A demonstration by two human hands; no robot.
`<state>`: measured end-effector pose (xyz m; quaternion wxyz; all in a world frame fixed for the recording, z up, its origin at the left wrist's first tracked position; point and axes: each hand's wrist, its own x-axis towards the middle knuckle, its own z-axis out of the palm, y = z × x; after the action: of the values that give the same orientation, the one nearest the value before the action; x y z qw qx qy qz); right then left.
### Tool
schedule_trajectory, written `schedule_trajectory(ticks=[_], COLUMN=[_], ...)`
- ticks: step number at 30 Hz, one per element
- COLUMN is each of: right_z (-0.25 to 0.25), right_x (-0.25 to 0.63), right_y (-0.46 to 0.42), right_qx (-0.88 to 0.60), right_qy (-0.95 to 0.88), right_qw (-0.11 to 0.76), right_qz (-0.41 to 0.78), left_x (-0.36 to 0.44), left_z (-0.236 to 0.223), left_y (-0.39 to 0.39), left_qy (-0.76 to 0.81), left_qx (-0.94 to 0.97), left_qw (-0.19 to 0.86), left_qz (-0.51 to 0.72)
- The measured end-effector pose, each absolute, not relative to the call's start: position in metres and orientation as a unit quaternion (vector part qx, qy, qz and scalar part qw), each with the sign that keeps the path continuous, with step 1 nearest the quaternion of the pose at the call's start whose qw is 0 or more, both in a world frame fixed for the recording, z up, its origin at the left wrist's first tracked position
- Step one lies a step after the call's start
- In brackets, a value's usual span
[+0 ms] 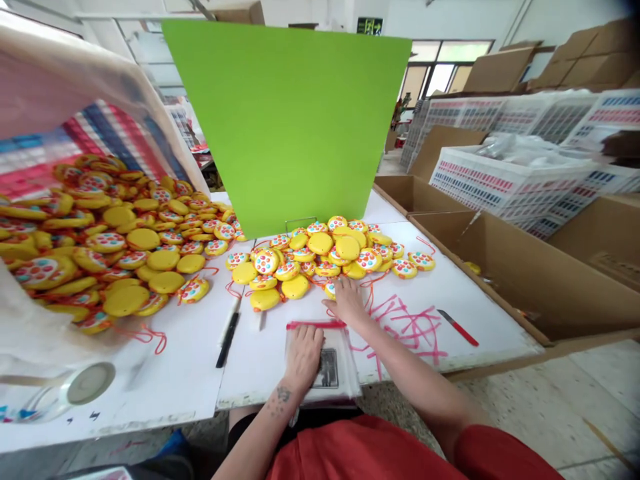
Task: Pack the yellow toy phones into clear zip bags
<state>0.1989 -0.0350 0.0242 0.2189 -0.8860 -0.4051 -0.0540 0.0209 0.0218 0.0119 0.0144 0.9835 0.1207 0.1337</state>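
Observation:
My left hand [304,350] lies with its fingers out flat on a clear zip bag [345,373] with a red zip strip, at the table's front edge. A dark printed label [327,369] shows through the bag beside that hand. Further forward, my right hand [349,301] is at the front of a pile of round yellow toys [320,243] with white faces, coloured dots and red cords. Its thumb and fingers close around one yellow toy [331,289], which the hand partly covers.
A heap of like toys [127,300] fills the left side. A green board [300,127] stands behind the pile. Pink strips [407,327], a red-handled knife [459,328] and a black pen [228,340] lie on the table. Cardboard boxes [480,293] flank it on the right.

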Motion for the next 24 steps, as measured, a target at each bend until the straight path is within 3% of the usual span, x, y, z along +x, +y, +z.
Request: schedule_trajectory(ticks=[8, 15, 19, 24], right_z=[0.017, 0.035, 0.051, 0.049], right_x=[0.199, 0.22, 0.206, 0.183], right_y=[-0.041, -0.07, -0.091, -0.089], right_qx=[-0.844, -0.782, -0.639, -0.546], right_qy=[-0.503, -0.437, -0.399, -0.349], right_qw=[0.182, 0.441, 0.621, 0.697], right_qz=[-0.024, 0.049, 0.217, 0.308], left_x=[0.025, 0.021, 0.017, 0.017], left_z=[0.011, -0.001, -0.003, 0.001], left_y=[0.02, 0.03, 0.03, 0.029], left_qy=[0.148, 0.176, 0.169, 0.177], left_qx=[0.984, 0.948, 0.922, 0.926], left_qw=[0.035, 0.196, 0.266, 0.259], left_qz=[0.094, 0.176, 0.226, 0.211])
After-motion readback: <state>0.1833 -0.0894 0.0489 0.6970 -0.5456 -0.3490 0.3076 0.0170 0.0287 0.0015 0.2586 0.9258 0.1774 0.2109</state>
